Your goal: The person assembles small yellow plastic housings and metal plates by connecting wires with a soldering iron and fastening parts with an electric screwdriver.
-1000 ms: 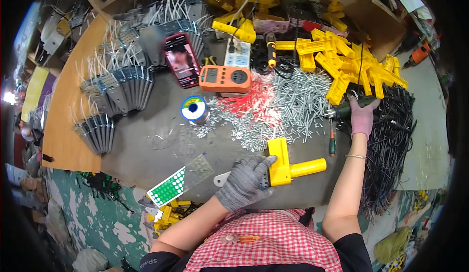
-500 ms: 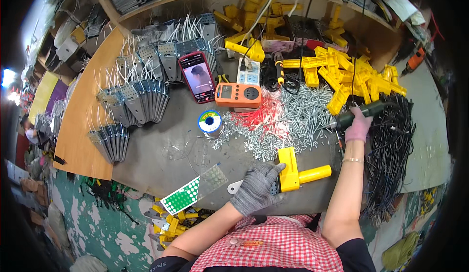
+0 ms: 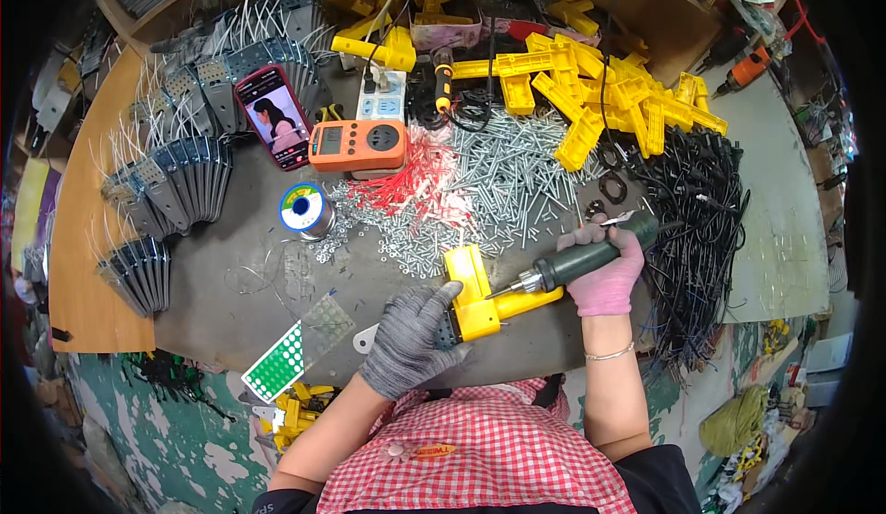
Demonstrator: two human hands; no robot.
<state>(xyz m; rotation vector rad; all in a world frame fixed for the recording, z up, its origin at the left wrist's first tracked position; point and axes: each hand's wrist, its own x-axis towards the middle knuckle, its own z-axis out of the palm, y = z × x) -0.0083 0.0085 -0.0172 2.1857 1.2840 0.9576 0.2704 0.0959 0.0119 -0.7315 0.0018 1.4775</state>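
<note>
My left hand (image 3: 406,340), in a grey knitted glove, is closed on a yellow plastic housing (image 3: 479,318) and holds it at the front of the table. The rounded end of a grey metal plate (image 3: 365,340) sticks out on the other side of that hand. My right hand (image 3: 604,285), in a pink glove, grips a dark green electric screwdriver (image 3: 583,264). Its bit points left and meets or nearly meets the housing; contact is hard to tell. Close by lie loose screws (image 3: 517,168) in a heap and a solder spool (image 3: 305,210).
Behind are an orange meter (image 3: 358,145), a power strip (image 3: 383,97), a phone (image 3: 274,119) and piled yellow housings (image 3: 591,89). Bundled black cables (image 3: 692,209) lie at right. Wired metal plates (image 3: 185,182) stand at left. A green dotted card (image 3: 275,366) lies at the front edge.
My right hand has brought the screwdriver from beside the black cables toward me and left, to the yellow housing. My left hand still holds the housing. The whole view has shifted.
</note>
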